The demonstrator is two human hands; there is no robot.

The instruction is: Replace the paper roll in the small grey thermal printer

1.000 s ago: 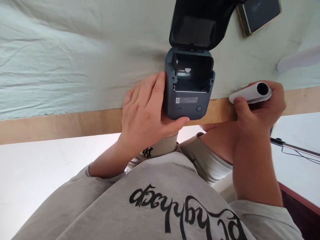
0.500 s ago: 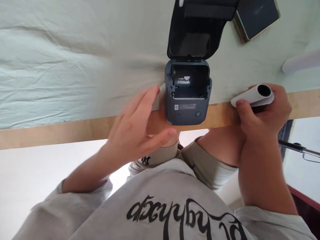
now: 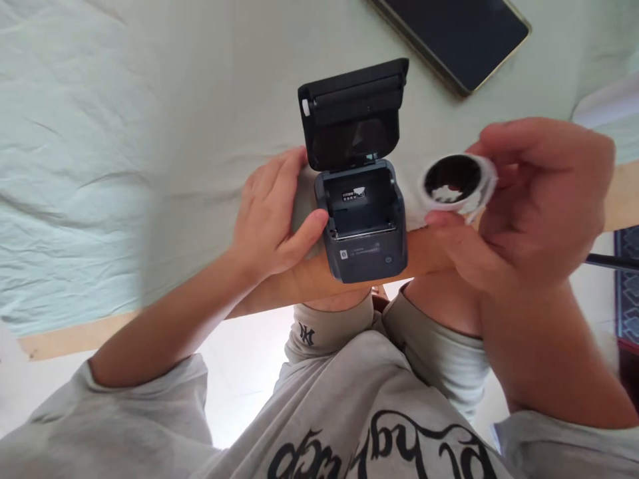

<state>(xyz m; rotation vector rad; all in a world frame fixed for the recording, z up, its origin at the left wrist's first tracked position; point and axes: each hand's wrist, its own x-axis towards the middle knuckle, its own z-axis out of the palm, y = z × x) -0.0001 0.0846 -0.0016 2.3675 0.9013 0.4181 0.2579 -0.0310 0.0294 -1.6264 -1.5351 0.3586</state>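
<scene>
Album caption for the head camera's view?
Open printer, left fingers at its side, right fingers holding a white roll.

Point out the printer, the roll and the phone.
Printer (image 3: 363,217): head view, inside its open bay.
Roll (image 3: 453,174): head view, on its dark round end.
Phone (image 3: 456,34): head view, on its dark screen.

Left hand (image 3: 272,213), apart from the label printer (image 3: 369,259) half a second ago, now touches its adjacent side, thumb at the body edge. Right hand (image 3: 539,199) now holds the white paper roll (image 3: 455,181) nearer the printer, hollow core showing wider.
</scene>
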